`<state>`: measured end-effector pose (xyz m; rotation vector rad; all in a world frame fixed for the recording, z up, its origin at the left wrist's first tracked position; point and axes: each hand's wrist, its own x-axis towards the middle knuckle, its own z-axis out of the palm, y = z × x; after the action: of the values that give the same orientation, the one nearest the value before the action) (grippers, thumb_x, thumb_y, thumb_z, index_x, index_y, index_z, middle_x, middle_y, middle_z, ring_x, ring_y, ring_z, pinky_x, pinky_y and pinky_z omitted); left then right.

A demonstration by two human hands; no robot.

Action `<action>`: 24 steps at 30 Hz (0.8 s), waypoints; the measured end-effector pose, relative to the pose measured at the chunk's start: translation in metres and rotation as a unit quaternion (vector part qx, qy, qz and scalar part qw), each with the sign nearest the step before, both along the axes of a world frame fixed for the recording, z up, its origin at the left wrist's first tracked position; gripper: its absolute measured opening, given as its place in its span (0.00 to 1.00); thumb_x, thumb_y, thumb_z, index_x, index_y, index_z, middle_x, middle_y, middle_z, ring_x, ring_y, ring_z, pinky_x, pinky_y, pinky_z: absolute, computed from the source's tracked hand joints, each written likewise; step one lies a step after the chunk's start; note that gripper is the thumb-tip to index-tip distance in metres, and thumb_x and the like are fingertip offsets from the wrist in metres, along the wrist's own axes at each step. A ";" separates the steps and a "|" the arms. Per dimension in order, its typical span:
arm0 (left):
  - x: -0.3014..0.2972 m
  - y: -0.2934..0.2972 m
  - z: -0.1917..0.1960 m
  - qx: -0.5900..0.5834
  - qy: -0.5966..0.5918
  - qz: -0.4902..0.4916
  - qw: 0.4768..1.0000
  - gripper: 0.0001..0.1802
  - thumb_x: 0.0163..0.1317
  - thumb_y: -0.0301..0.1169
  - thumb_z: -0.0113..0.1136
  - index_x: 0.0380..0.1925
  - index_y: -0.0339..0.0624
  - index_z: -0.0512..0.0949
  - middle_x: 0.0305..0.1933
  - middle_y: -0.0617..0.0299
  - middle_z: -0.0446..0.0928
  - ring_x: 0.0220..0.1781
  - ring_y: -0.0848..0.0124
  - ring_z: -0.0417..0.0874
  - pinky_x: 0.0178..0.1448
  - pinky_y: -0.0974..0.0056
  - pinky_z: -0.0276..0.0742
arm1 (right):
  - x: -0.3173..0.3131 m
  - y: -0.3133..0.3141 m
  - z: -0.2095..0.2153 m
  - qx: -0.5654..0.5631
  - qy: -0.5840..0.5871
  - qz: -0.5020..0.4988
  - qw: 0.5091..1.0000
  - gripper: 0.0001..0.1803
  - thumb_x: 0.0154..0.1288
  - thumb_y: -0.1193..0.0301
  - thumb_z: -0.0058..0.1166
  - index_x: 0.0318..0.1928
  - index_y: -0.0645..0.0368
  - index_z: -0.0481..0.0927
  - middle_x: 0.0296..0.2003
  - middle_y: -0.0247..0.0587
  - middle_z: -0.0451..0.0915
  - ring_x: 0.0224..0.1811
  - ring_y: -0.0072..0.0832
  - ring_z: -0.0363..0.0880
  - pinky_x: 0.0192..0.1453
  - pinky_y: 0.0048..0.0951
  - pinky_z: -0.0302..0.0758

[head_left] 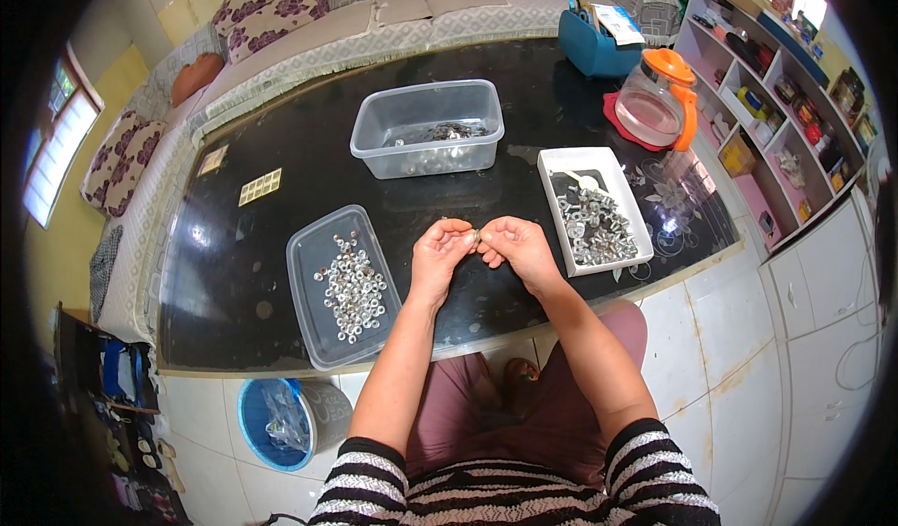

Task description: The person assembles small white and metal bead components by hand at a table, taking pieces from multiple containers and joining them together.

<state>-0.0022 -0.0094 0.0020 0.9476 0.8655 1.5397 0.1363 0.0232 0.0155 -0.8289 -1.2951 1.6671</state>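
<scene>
Over the dark glossy table [253,273], my left hand [440,253] and my right hand [520,248] meet at the fingertips. Between them they pinch one small shiny metal part [476,235], mostly hidden by the fingers; its exact kind does not show. Left of my left hand lies a clear plastic lid [311,245] bearing a pile of small silver ring-like nuts [354,292]. To the right of my right hand, a white box [551,169] holds many silver metal fittings [599,227] and a white spoon [582,180]. Farther back, a clear plastic tub [426,100] contains more small metal pieces [456,131].
A glass jug with orange lid [652,100] stands on a red mat at the far right, near a teal holder [589,47]. A flat card [260,187] lies at left. Below the table's front edge is a blue-lined bin [276,423]. Shelves [748,105] flank the right side.
</scene>
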 end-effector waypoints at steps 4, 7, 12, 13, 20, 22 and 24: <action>0.000 0.000 -0.001 0.002 0.003 0.001 1.000 0.08 0.51 0.21 0.55 0.33 0.37 0.70 0.31 0.62 0.73 0.33 0.77 0.73 0.40 0.74 0.70 | 0.000 -0.002 0.000 -0.033 0.017 0.011 0.999 0.07 0.55 0.73 0.49 0.31 0.65 0.73 0.23 0.38 0.75 0.21 0.19 0.72 0.24 0.17 0.68; 0.001 -0.001 0.001 -0.001 0.009 0.006 1.000 0.09 0.50 0.21 0.55 0.33 0.37 0.70 0.31 0.63 0.73 0.33 0.77 0.73 0.40 0.73 0.70 | 0.001 -0.002 -0.001 -0.057 0.036 0.024 0.997 0.07 0.56 0.73 0.48 0.31 0.64 0.73 0.23 0.37 0.75 0.22 0.19 0.71 0.25 0.17 0.68; 0.001 -0.002 0.001 0.002 0.011 0.001 1.000 0.09 0.50 0.21 0.55 0.33 0.37 0.70 0.31 0.63 0.73 0.32 0.77 0.73 0.40 0.73 0.70 | 0.002 -0.004 -0.003 -0.087 0.066 0.042 0.993 0.06 0.56 0.72 0.47 0.31 0.63 0.73 0.23 0.36 0.74 0.22 0.19 0.71 0.26 0.17 0.67; 0.001 -0.002 0.001 0.005 0.012 -0.001 1.000 0.09 0.50 0.21 0.55 0.33 0.37 0.70 0.31 0.63 0.73 0.32 0.77 0.74 0.40 0.74 0.70 | 0.001 -0.004 -0.003 -0.078 0.064 0.030 0.994 0.06 0.56 0.72 0.47 0.31 0.64 0.72 0.23 0.36 0.74 0.22 0.19 0.71 0.26 0.17 0.67; 0.002 -0.002 0.000 -0.009 0.022 0.007 1.000 0.08 0.50 0.21 0.55 0.33 0.37 0.70 0.30 0.62 0.74 0.31 0.78 0.73 0.38 0.74 0.70 | -0.001 -0.005 -0.002 0.083 -0.066 -0.082 0.991 0.07 0.54 0.74 0.49 0.33 0.64 0.71 0.23 0.36 0.74 0.22 0.18 0.71 0.27 0.18 0.69; 0.003 -0.004 0.000 -0.014 0.055 -0.010 0.998 0.08 0.50 0.22 0.55 0.33 0.36 0.70 0.29 0.62 0.74 0.31 0.78 0.73 0.37 0.74 0.70 | 0.002 -0.004 -0.003 0.093 -0.087 -0.080 0.989 0.07 0.53 0.75 0.50 0.33 0.64 0.71 0.22 0.35 0.73 0.22 0.18 0.71 0.27 0.18 0.69; 0.005 -0.005 0.004 -0.017 0.058 -0.006 0.998 0.08 0.50 0.22 0.55 0.33 0.36 0.70 0.29 0.62 0.74 0.31 0.77 0.74 0.37 0.74 0.70 | 0.006 -0.003 -0.002 0.105 -0.108 -0.076 0.986 0.07 0.52 0.76 0.50 0.33 0.64 0.71 0.22 0.35 0.73 0.22 0.17 0.71 0.27 0.18 0.69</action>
<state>0.0028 -0.0145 0.0062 1.0225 0.9644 1.4669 0.1418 0.0199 0.0138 -0.9732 -1.4870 1.3239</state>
